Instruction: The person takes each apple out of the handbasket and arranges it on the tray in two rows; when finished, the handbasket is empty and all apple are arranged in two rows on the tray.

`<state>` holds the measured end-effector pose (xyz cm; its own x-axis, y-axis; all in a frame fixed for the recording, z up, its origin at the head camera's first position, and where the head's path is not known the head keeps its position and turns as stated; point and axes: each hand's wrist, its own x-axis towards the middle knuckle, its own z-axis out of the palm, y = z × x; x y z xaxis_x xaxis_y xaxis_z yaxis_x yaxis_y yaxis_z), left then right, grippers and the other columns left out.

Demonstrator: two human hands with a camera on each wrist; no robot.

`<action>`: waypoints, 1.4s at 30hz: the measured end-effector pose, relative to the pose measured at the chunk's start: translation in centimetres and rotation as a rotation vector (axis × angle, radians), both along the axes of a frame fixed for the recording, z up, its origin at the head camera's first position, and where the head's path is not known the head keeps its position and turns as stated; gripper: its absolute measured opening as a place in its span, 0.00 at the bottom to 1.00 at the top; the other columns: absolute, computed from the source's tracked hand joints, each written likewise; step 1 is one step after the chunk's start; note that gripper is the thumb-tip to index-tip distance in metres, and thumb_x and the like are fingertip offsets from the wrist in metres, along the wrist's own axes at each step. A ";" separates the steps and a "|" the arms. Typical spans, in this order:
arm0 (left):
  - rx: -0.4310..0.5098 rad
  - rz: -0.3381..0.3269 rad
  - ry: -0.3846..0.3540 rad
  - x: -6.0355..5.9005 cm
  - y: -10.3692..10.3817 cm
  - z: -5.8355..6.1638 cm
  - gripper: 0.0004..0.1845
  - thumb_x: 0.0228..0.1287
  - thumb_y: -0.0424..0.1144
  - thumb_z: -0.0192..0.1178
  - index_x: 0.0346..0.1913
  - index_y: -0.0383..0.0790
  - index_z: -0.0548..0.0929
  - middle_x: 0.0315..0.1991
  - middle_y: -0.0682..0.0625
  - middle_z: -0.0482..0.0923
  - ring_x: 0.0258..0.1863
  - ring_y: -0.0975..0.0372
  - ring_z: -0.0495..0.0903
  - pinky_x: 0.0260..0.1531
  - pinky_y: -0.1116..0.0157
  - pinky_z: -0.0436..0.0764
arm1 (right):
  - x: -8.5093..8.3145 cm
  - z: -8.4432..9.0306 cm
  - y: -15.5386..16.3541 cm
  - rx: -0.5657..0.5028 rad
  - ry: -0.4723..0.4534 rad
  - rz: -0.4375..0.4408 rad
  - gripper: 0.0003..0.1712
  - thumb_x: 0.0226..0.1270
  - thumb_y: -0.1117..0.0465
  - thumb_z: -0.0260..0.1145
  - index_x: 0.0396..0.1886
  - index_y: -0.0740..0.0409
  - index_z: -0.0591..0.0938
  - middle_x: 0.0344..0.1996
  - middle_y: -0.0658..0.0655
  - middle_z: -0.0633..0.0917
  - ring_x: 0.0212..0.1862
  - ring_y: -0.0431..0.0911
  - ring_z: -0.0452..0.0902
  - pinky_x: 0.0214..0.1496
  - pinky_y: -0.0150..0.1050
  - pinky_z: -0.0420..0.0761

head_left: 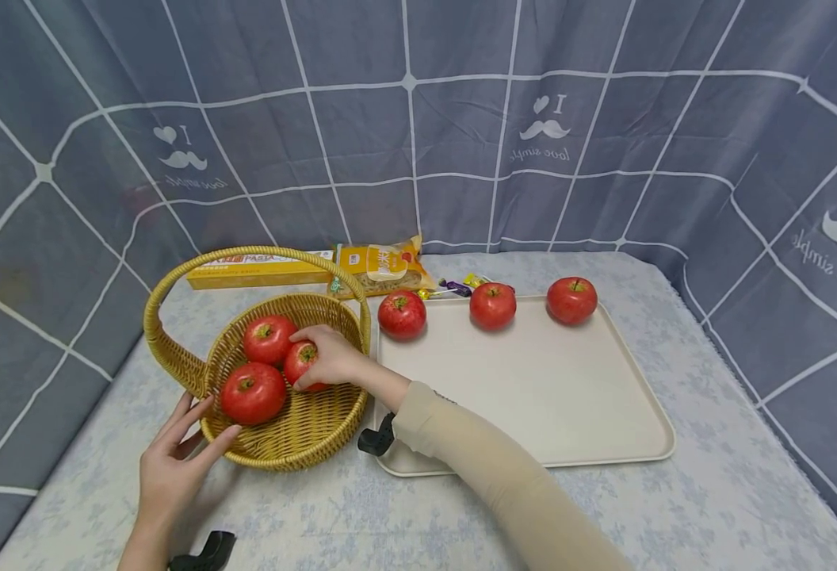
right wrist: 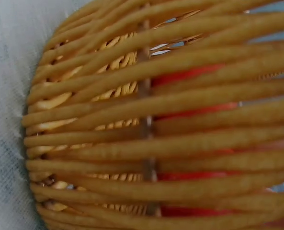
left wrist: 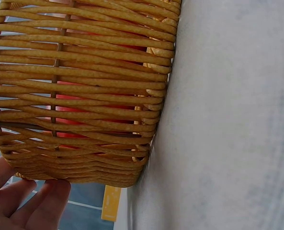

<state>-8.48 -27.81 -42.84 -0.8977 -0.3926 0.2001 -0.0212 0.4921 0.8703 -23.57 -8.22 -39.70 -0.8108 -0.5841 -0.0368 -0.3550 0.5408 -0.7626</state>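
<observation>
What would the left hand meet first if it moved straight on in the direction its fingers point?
The left hand already touches the wicker basket at its near wall, so it would press into that wall first; behind it lies the nearest red apple.

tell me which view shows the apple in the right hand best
The head view: the right hand curls over the apple inside the basket, whole scene visible. Both wrist views show only red slivers through the wicker, and which apple they belong to cannot be told.

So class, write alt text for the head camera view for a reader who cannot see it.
A right hand grips an apple in a wicker basket while the left hand steadies its side. Three more apples line a cream tray.
</observation>
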 end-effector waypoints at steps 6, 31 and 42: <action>0.002 0.001 0.003 0.0 0.0 0.0 0.30 0.53 0.32 0.70 0.61 0.38 0.75 0.70 0.49 0.58 0.67 0.69 0.59 0.40 0.88 0.69 | 0.1 0.2 -0.1 0.038 0.014 0.002 0.41 0.45 0.60 0.79 0.62 0.48 0.74 0.61 0.53 0.69 0.60 0.46 0.64 0.53 0.35 0.72; 0.000 -0.007 0.016 0.0 0.1 0.1 0.30 0.53 0.32 0.70 0.61 0.37 0.76 0.70 0.48 0.58 0.66 0.69 0.60 0.41 0.87 0.69 | 4.9 2.9 14.4 -0.345 0.095 0.378 0.34 0.48 0.62 0.75 0.59 0.53 0.76 0.62 0.52 0.70 0.64 0.41 0.61 0.57 0.38 0.74; -0.002 -0.003 0.016 0.1 0.2 0.1 0.29 0.53 0.33 0.70 0.61 0.36 0.76 0.70 0.48 0.58 0.65 0.69 0.60 0.41 0.87 0.69 | 4.9 -0.4 15.9 -0.228 -0.063 0.502 0.35 0.49 0.64 0.75 0.59 0.55 0.74 0.59 0.50 0.71 0.61 0.42 0.64 0.56 0.36 0.75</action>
